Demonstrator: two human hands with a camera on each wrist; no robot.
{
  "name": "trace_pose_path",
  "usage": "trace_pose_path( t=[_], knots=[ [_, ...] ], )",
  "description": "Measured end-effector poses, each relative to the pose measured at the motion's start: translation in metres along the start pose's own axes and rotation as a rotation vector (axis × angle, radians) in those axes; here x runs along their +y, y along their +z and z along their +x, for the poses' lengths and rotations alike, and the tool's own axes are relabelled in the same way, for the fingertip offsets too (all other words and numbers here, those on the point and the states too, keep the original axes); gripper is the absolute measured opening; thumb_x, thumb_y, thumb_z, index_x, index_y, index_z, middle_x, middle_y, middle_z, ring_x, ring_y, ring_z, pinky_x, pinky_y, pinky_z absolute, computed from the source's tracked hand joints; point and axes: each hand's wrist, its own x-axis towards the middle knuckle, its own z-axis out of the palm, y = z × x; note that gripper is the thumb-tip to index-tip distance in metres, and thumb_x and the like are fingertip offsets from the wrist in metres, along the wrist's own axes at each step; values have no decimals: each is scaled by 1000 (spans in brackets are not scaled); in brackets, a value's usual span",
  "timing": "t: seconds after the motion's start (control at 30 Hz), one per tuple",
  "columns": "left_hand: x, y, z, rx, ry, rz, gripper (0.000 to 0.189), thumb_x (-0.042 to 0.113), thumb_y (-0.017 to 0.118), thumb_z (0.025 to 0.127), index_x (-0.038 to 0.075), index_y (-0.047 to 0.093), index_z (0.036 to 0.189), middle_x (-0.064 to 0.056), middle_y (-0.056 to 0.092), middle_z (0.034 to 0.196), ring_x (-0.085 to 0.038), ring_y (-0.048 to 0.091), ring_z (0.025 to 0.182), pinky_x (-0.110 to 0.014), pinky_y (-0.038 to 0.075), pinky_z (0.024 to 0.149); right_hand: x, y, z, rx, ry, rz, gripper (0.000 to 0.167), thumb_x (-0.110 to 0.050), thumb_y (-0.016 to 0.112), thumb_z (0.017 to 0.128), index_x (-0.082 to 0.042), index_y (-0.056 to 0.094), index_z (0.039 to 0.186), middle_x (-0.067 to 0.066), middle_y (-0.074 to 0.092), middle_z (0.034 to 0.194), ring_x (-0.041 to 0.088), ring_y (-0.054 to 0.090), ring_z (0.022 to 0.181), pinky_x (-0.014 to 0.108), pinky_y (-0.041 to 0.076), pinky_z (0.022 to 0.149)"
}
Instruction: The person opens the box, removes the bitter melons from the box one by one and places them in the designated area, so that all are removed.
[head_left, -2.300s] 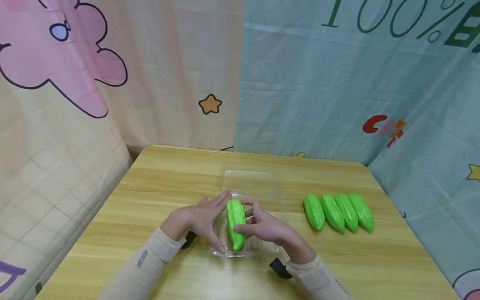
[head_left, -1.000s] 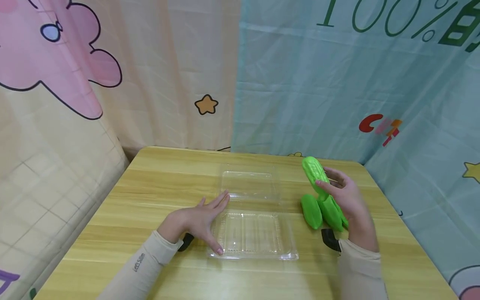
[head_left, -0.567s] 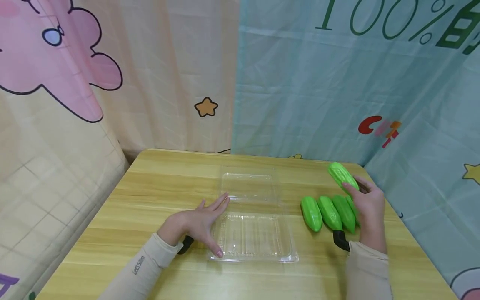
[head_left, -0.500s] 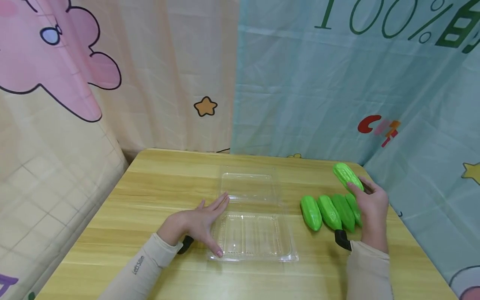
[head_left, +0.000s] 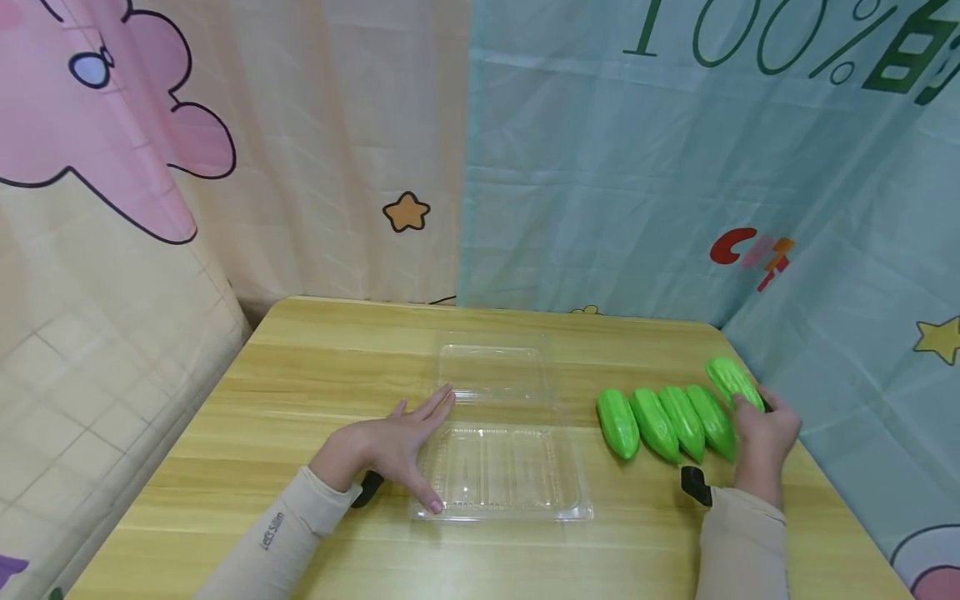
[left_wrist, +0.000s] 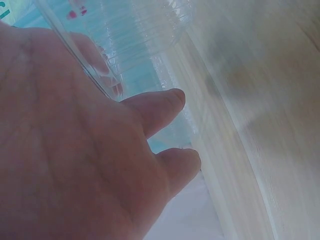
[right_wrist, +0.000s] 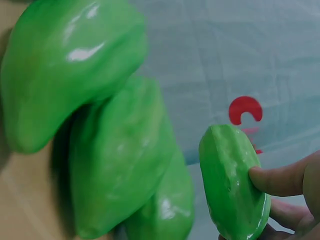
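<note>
My right hand (head_left: 768,432) pinches a glossy green, ridged toy bitter melon (head_left: 729,379) between thumb and fingers, at the right end of a row of similar bitter melons (head_left: 655,423). In the right wrist view, the thumb presses on the side of the held bitter melon (right_wrist: 227,180), and several others fill the left side. A clear plastic clamshell box (head_left: 510,475) lies unfolded at the middle, its lid (head_left: 491,371) laid back on the far side. My left hand (head_left: 396,450) rests at the box's left edge with fingers straight and spread.
A pale wooden table (head_left: 337,358) carries everything. Printed curtains (head_left: 585,208) hang behind it and on both sides, the right one near the held bitter melon. Black wrist straps (head_left: 696,486) show at both sleeves.
The right hand first held a bitter melon over the box, then carried it right, past the row, and lowered it at the row's right end. The left hand stays at the box edge.
</note>
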Motion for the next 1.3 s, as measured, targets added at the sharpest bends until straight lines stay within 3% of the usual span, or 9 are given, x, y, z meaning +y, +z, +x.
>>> trace_pose_path(
  t=[0.2,0.37,0.53,0.87,1.1,1.3],
  knots=[
    [1,0,4,-8,21,35,150,70,85,61,9,-11,160,-5,-25,165,-26,-4,151,-62,-9,116,18,-11,8,40,55,15,66,-17,59,99,-11,30,158,6,13,166,17,8,150,25,15,118],
    [0,-2,5,-16,22,28,148,66,86,63,9,-10,161,-4,-26,164,-27,-3,151,-61,-8,116,31,-12,10,75,30,-49,66,-10,54,96,-7,30,158,13,15,165,21,10,149,28,15,119],
    [-1,-2,5,-15,23,7,149,63,88,63,11,-13,160,-3,-27,163,-25,-6,150,-61,-10,116,36,-8,13,70,14,-25,69,-3,47,91,-5,29,158,16,18,164,20,17,145,27,21,116],
    [-6,-1,0,-11,20,-5,147,62,88,65,11,-13,160,-8,-26,164,-28,-5,150,-62,-10,116,46,4,18,22,50,-25,67,-5,41,93,-2,27,158,17,14,165,24,11,147,29,15,118],
    [-6,-3,-2,-11,11,-2,147,60,88,66,12,-14,160,-5,-27,163,-27,-5,150,-62,-11,115,43,10,21,23,55,-2,61,-27,41,103,-5,27,159,14,17,165,24,13,149,30,17,119],
    [-5,-4,-1,-17,2,1,147,61,88,66,15,-16,159,3,-31,161,-25,-6,150,-61,-11,116,39,10,18,54,73,-6,68,-42,43,103,-9,27,160,13,20,164,25,20,148,31,23,118]
  ],
)
